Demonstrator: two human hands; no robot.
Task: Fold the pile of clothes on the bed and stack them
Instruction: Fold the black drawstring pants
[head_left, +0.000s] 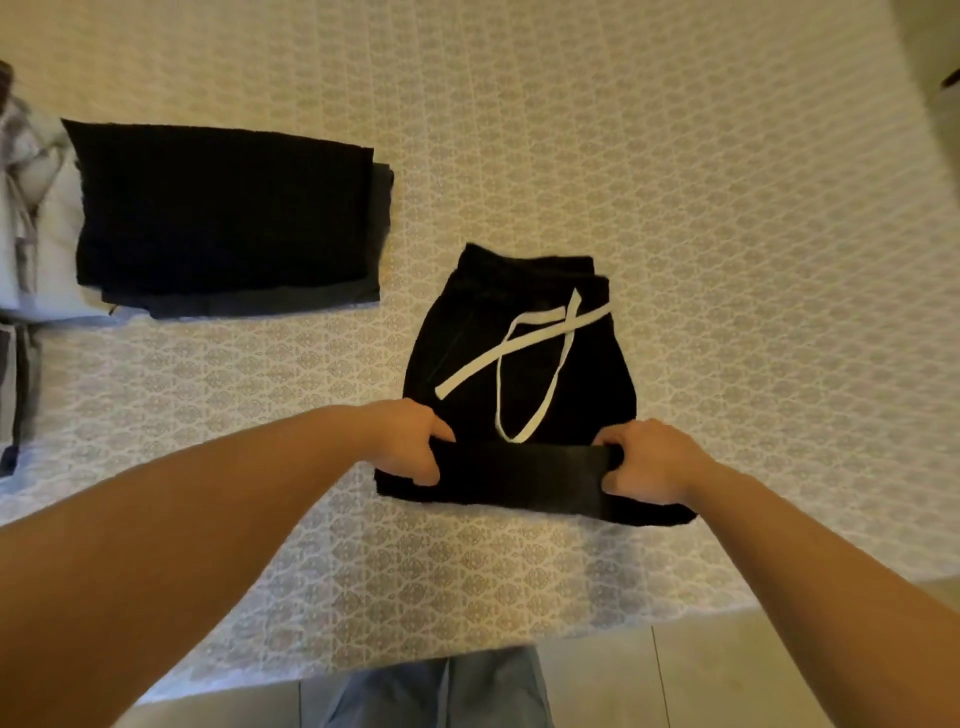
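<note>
Black shorts (519, 364) with a white drawstring (524, 343) lie on the bed in the middle of the view, waistband away from me. Their near end is turned up into a fold. My left hand (410, 441) grips the left end of that fold. My right hand (649, 462) grips its right end. At the left, a stack of folded dark clothes (223, 213) lies flat, a black piece on top of a grey one.
The bed (675, 208) has a patterned beige cover; its near edge runs across the lower part of the view, with tiled floor (727, 675) below. Loose light and checked clothes (31, 208) lie at the far left edge, touching the stack.
</note>
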